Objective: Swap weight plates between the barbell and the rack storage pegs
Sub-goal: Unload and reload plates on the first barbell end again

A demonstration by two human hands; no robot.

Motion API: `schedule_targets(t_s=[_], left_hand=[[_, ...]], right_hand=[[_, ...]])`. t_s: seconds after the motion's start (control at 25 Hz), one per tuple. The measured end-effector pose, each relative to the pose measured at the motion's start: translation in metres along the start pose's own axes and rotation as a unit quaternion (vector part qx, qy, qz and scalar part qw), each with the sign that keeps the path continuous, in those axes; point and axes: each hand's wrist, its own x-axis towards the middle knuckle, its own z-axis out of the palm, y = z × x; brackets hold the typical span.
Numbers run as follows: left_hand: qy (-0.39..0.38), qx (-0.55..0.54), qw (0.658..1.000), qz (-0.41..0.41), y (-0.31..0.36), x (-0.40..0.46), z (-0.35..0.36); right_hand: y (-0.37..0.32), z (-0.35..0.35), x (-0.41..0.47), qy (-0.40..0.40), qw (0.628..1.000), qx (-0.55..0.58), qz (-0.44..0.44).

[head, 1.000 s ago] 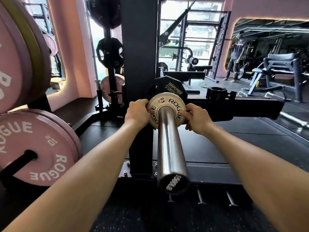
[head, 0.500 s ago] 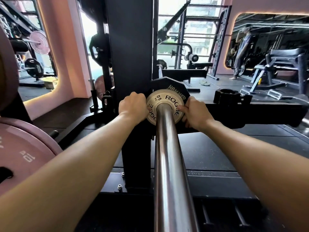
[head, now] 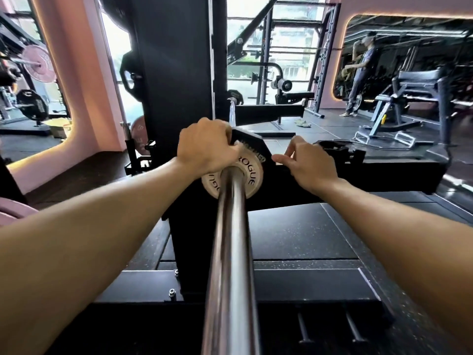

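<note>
A chrome barbell sleeve (head: 230, 252) runs away from me up the middle of the view. A small cream Rogue plate (head: 252, 176) sits on it, pressed against a black Hammer Strength plate (head: 252, 143) behind. My left hand (head: 207, 147) curls over the top left edge of the two plates and grips there. My right hand (head: 305, 162) is off the cream plate, just to its right, with fingers loosely bent near the black plate's right edge and holding nothing I can see.
The black rack upright (head: 176, 73) stands just behind the plates, with dark plates (head: 130, 75) and a pink plate (head: 138, 135) stored beside it. A pink plate's rim (head: 10, 211) shows at the left edge. Short pegs (head: 304, 329) stick out low down. A person (head: 358, 70) stands far right.
The view moved closer along the sleeve. My left hand rose from the cream plate's left side to the plates' top edge. My right hand let go of the cream plate and drew off rightward.
</note>
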Motion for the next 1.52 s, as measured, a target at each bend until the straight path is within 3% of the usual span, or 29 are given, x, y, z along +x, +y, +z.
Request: schedule_targets(t_s=[0.16, 0.28, 0.48, 0.64, 0.84, 1.12, 1.32, 1.52], left_hand=[[0.009, -0.056, 0.996, 0.069, 0.062, 0.034, 0.0], [-0.043, -0.109, 0.99, 0.073, 0.1, 0.06, 0.027], [-0.167, -0.137, 0.973, 0.087, 0.143, 0.079, 0.091], [-0.221, -0.132, 0.962, 0.089, 0.166, 0.087, 0.139], [-0.159, -0.087, 0.979, 0.09, 0.187, 0.077, 0.167], [-0.195, -0.116, 0.966, 0.128, 0.164, 0.056, 0.146], [-0.198, -0.132, 0.951, 0.197, 0.145, 0.043, 0.09], [-0.162, -0.139, 0.953, 0.214, 0.111, 0.013, 0.027]], right_hand=[[0.041, -0.042, 0.015, 0.05, 0.997, -0.031, 0.042], [0.085, -0.062, 0.025, 0.062, 0.991, -0.073, 0.093], [0.14, -0.07, 0.03, -0.029, 0.984, -0.109, 0.142], [0.165, -0.06, 0.025, -0.059, 0.983, -0.124, 0.118], [0.179, -0.047, 0.011, -0.04, 0.977, -0.183, 0.099], [0.16, -0.055, -0.011, -0.049, 0.971, -0.231, 0.042], [0.139, -0.078, -0.034, -0.006, 0.973, -0.229, -0.026], [0.09, -0.101, -0.062, -0.016, 0.995, -0.082, -0.054]])
